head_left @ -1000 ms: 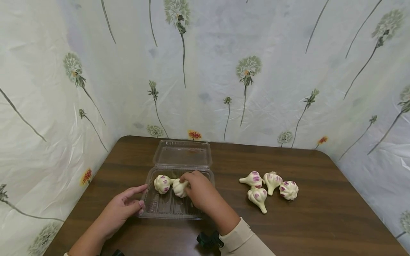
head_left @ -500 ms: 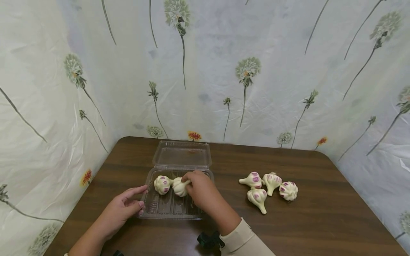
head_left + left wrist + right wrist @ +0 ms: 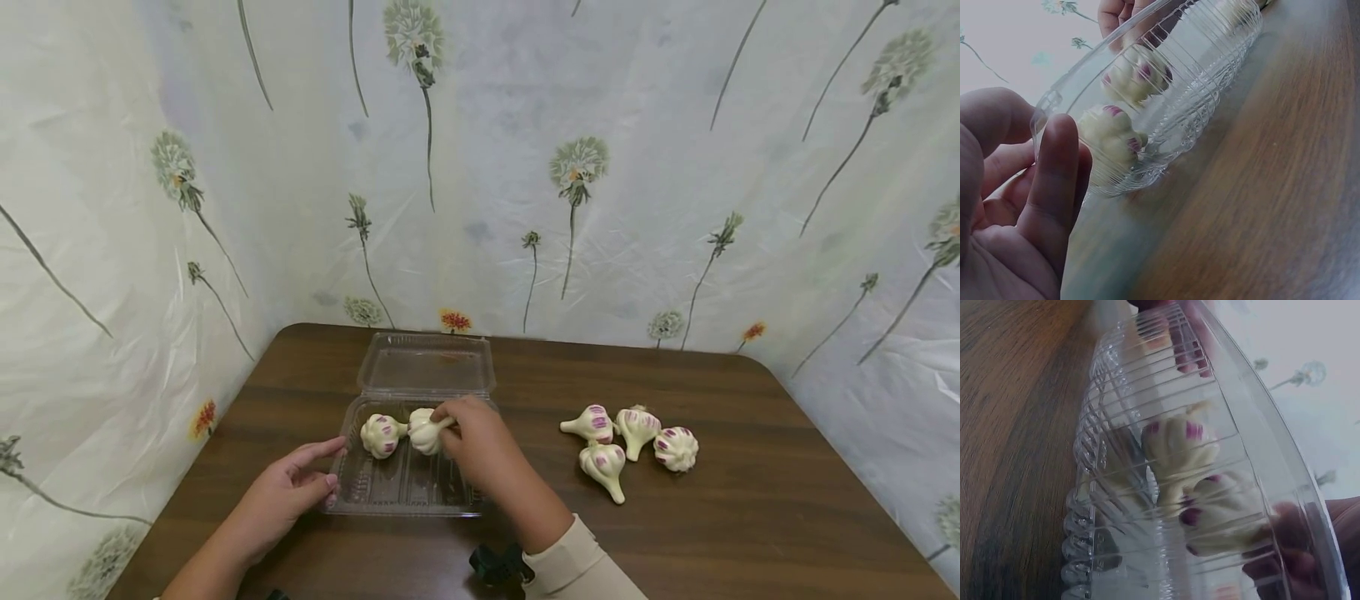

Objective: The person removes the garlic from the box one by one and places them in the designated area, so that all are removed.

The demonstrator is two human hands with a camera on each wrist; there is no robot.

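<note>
A clear plastic clamshell container (image 3: 405, 509) lies on the table with its lid (image 3: 426, 364) folded back. My left hand (image 3: 281, 492) pinches the rim at the container's left side between thumb and finger, also seen close up in the left wrist view. Inside the tray, my right hand (image 3: 482, 446) holds a garlic bulb (image 3: 424, 433) by its pale stem, which points right toward the fingers. Another garlic bulb (image 3: 381, 437) with purple marks lies just left of it in the tray. Through the clear wall, the right wrist view shows both bulbs close together.
On the brown wooden table (image 3: 735, 525), several loose garlic bulbs (image 3: 602, 467) form a cluster to the right of the container. A floral-patterned sheet (image 3: 480, 167) hangs behind the table and along its sides.
My right hand has shifted slightly right with the garlic bulb, which now sits a little farther from the other bulb. My left hand stays at the rim.
</note>
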